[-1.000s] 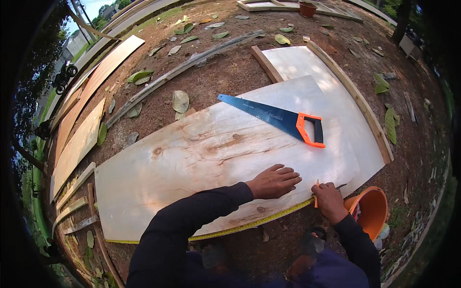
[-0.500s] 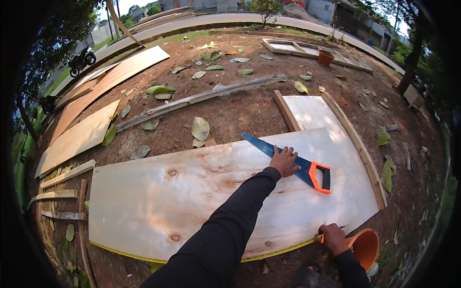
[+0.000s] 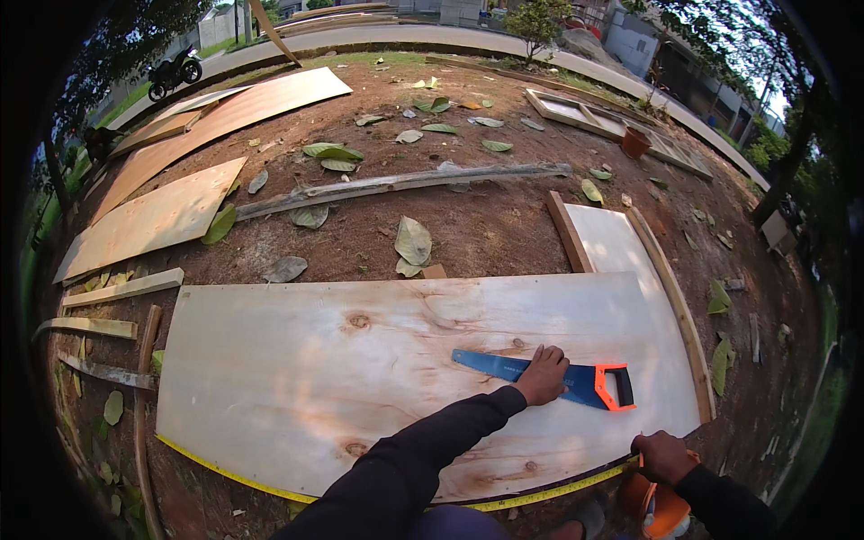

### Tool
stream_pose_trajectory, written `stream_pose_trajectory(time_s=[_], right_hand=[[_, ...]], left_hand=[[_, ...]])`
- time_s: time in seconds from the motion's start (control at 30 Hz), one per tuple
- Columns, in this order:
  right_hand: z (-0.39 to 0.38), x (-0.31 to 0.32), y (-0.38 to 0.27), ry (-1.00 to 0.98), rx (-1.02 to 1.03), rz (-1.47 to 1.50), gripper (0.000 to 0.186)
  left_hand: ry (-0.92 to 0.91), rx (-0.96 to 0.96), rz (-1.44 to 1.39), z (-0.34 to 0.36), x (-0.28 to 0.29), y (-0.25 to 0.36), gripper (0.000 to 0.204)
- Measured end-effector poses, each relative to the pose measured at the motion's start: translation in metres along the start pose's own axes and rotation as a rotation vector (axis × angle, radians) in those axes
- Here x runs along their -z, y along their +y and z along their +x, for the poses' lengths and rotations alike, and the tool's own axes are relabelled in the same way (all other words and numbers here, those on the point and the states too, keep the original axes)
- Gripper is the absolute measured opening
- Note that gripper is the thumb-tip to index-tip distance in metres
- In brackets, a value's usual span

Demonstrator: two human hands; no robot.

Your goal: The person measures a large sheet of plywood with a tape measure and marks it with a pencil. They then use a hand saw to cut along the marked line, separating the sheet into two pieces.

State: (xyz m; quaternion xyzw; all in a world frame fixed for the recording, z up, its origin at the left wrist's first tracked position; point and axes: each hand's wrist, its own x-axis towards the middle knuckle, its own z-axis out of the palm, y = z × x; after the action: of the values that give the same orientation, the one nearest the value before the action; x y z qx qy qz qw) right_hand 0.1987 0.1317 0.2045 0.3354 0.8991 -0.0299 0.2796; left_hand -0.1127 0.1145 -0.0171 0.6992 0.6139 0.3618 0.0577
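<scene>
A hand saw [image 3: 585,383] with a blue blade and an orange and black handle lies across a pale plywood sheet [image 3: 270,360]. My left hand [image 3: 544,375] grips the blade from above, near its middle. At the sheet's near right corner my right hand [image 3: 664,457] is closed around a thin orange pencil, mostly covered by the fingers. A yellow tape measure [image 3: 540,495] runs along the near edge of the sheet, and its right end reaches my right hand. Just below that hand stands an orange bucket [image 3: 664,511], partly hidden by my sleeve.
A second pale panel with a wooden batten [image 3: 670,310] extends beyond the sheet at right. Wooden strips [image 3: 126,290] lie at left, with more plywood [image 3: 148,216] behind. A long grey beam [image 3: 405,183], fallen leaves [image 3: 413,240], a wooden frame [image 3: 576,112] and a brown pot [image 3: 635,142] lie farther off.
The saw has slid nearer to me under my left hand and turned closer to parallel with the sheet's long edge. My right hand has shifted along the near edge toward the corner.
</scene>
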Motion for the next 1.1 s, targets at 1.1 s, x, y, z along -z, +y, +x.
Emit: stream_pose_trajectory(time_s=[1.1], right_hand=[[0.218,0.066,0.093,0.222,0.288,0.582,0.032]], left_hand=[[0.021,0.714,0.107,-0.283,0.309,0.038,0.052]])
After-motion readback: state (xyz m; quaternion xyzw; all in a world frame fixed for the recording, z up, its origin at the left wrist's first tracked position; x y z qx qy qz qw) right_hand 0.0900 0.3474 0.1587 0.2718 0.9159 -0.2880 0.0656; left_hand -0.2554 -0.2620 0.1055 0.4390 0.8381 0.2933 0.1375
